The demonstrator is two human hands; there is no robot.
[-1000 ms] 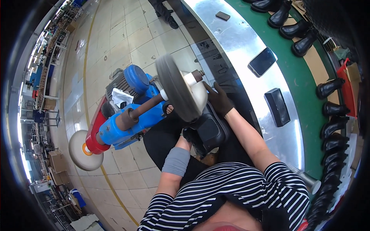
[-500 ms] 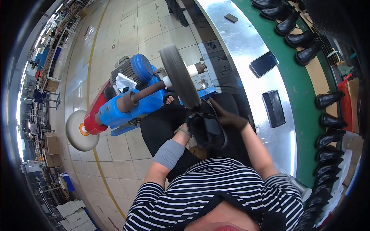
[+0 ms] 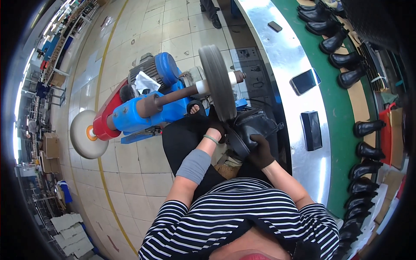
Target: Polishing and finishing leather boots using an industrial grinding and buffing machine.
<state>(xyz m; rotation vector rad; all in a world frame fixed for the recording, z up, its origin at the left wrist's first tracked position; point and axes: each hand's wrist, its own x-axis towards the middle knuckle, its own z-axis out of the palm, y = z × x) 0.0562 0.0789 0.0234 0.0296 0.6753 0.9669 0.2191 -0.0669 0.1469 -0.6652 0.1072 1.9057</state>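
White buffing disc point(image 3: 88, 134): far left end of the machine's shaft, over the tiled floor point(image 3: 143, 169).
Blue polishing machine point(image 3: 149, 108): left of centre, motor at its far side.
Grey wheel point(image 3: 216, 82): right end of the shaft, edge-on, just above the boot.
Left hand point(image 3: 215, 128): dark-gloved, closed on the black boot's left side, beneath the wheel.
Black boot point(image 3: 249, 130): centre, held up at the wheel's lower edge.
Right hand point(image 3: 260, 151): gloved, gripping the boot from the near right.
Steel counter point(image 3: 286, 56): right, carrying a phone point(image 3: 304, 81) and a dark box point(image 3: 311, 130).
Finished boots point(image 3: 366, 128): lined along the far-right green belt.
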